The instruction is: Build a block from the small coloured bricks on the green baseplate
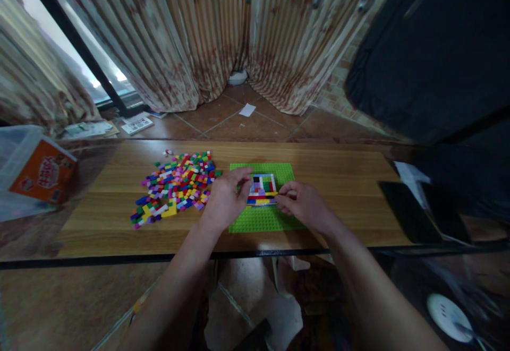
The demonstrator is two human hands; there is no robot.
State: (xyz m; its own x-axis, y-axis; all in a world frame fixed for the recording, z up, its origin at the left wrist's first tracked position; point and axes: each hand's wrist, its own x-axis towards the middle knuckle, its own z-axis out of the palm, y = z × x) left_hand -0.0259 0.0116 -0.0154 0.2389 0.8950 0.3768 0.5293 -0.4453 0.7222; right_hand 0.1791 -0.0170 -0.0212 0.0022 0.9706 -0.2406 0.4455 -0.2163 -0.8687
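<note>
A bright green studded baseplate lies on the wooden table. On it stands a low, roughly rectangular build of toy bricks in white, red, yellow, blue, green and black. My left hand is at the build's left edge, fingers bent, with a gap between thumb and forefinger; nothing shows in it. At the opposite side, my right hand pinches the end of a yellow brick along the build's near right part. My fingers partly hide both sides of the build.
Loose mixed bricks lie in a wide pile on the table, left of the baseplate. Dark flat objects sit at the table's right end. A clear plastic tub with an orange label stands left. Curtains hang beyond.
</note>
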